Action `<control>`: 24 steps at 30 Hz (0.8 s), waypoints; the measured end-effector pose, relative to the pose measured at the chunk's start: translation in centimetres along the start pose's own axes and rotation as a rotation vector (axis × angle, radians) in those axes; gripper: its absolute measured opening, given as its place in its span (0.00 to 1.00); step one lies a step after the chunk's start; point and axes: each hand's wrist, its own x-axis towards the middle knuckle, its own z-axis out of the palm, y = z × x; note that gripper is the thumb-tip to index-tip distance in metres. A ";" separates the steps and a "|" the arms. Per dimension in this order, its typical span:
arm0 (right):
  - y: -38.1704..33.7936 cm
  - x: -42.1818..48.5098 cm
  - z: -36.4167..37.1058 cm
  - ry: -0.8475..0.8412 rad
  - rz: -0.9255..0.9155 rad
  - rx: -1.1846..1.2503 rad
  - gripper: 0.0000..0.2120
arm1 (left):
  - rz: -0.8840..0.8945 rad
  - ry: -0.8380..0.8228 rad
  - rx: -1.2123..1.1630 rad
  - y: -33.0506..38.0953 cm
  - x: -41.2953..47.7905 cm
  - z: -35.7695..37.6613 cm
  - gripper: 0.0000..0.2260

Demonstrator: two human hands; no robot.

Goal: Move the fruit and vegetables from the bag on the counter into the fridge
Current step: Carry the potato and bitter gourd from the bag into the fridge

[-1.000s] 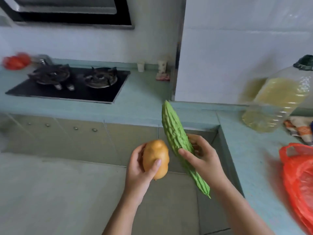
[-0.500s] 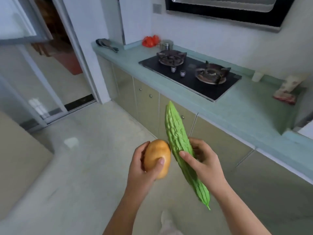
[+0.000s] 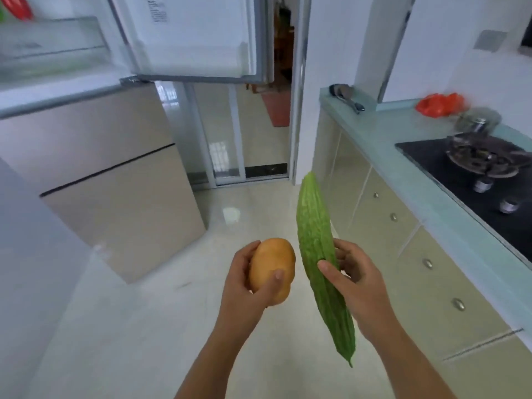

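**Turn from counter to fridge; both items in transit**

Since half a second ago the view swings off the counter (image 3: 383, 125) and gas hob (image 3: 466, 168), now at the right edge, onto the fridge (image 3: 115, 174) at left, whose upper door (image 3: 195, 36) stands open. The source bag is out of frame. Judgement: carry phase, with the fridge ahead but not yet within reach and nothing placed. Grips are unchanged. The left hand (image 3: 244, 286) wraps the mango (image 3: 272, 269), thumb (image 3: 277, 275) across its front and fingers curled behind. The right hand (image 3: 359, 283) holds the bitter gourd (image 3: 315, 240) near mid-length, thumb on the front, fingers curled behind, blunt end up and tail down. Mango and gourd sit just beside each other; contact between them cannot be told.
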 end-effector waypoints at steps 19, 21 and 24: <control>-2.1 13.9 28.8 -0.543 -0.143 -0.074 0.14 | -0.064 0.578 -0.027 -2.3 8.9 -23.1 0.28; -2.8 14.9 32.5 -0.551 -0.157 -0.088 0.13 | -0.054 0.588 -0.019 -2.3 10.6 -26.5 0.28; -4.0 16.3 37.5 -0.563 -0.187 -0.110 0.15 | -0.037 0.594 0.008 -1.9 13.3 -31.3 0.29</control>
